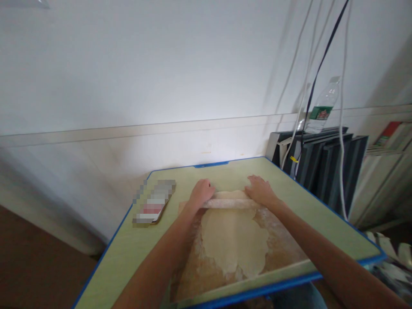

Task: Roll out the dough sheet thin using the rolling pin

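A flour-dusted rolling pin [230, 204] lies crosswise over a thin sheet of dough [233, 240] with ragged edges. Its left end is under my left hand [202, 191], whose fingers are curled round it. My right hand [260, 189] grips the other end, with the fingertips reaching a little beyond the pin. A strip of dough shows past the pin, on the side toward the wall. Beneath the dough is a floury wooden board [193, 274] at the near edge of the table.
The pale green table [305, 210] has a blue rim and stands against a white wall [161, 77]. A phone [156, 204], partly pixelated, lies on the left. Beyond the right edge are dark folders [334, 167], a plastic bottle [322, 109] on top and hanging cables [341, 128].
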Motion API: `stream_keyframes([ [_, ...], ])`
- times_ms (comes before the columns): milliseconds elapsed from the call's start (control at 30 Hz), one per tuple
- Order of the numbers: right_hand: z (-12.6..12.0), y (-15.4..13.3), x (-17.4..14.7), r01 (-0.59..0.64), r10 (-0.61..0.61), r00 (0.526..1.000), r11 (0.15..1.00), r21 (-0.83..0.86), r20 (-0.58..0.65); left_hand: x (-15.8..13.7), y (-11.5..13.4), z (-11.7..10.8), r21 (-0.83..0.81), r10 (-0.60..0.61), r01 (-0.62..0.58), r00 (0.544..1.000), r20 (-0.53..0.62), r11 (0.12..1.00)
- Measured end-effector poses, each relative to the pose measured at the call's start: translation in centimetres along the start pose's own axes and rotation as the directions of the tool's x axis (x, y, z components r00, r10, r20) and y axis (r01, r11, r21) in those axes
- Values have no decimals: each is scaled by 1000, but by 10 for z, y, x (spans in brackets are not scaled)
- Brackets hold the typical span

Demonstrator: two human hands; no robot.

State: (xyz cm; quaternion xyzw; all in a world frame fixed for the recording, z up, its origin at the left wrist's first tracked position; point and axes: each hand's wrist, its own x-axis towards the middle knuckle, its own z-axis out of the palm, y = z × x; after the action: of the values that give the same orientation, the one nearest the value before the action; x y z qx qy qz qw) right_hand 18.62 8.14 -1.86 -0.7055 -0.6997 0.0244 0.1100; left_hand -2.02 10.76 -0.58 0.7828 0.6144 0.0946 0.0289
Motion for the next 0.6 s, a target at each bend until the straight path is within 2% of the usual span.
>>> stream_keyframes([
  [167,2,-1,3,-25,25,1000,1000,5,-1,3,0,0,43,-31,31,1000,1,999],
  [333,4,0,-6,3,-3,1000,1000,-4,14,-9,9,-7,68,-19,17,1000,14,998],
  [500,3,0,-17,57,-57,998,998,-27,21,-18,12,-10,59,1,-14,978,208,998],
  [600,0,-1,-25,100,-99,995,994,-45,20,-21,11,-9,53,12,-28,963,271,998],
])
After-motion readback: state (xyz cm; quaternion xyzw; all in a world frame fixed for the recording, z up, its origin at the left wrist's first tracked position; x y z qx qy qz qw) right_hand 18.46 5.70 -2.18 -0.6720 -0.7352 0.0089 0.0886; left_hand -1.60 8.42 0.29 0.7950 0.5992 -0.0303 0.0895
